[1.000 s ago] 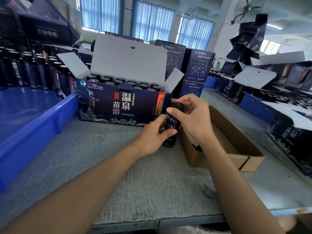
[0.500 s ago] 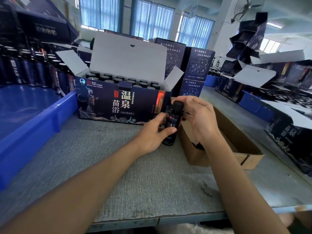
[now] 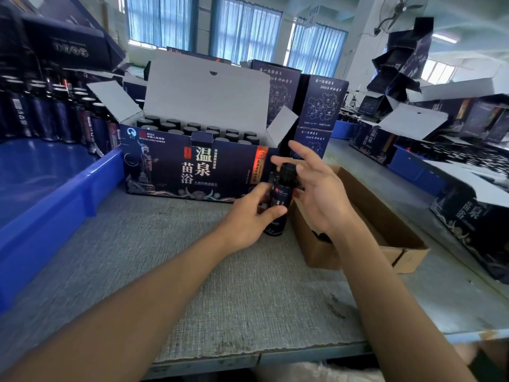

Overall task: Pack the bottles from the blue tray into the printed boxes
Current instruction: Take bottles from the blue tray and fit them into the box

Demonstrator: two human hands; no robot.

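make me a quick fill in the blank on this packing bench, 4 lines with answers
The left hand grips a bottle with a ____ cap.
The printed box behind it has its lid ____, caps showing inside.
The brown carton lies on the bottle's ____ side.
The tray on the left is ____.
Missing words: black, open, right, blue.

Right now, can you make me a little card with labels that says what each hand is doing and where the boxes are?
left hand: grips the bottle round its body
bottle: upright, base down by the grey table
right hand: fingers spread, beside the bottle's top
printed box: open, lid up, packed bottles in rows inside
blue tray: far left, waiting bottles at its back
brown carton: open, just right of the bottle
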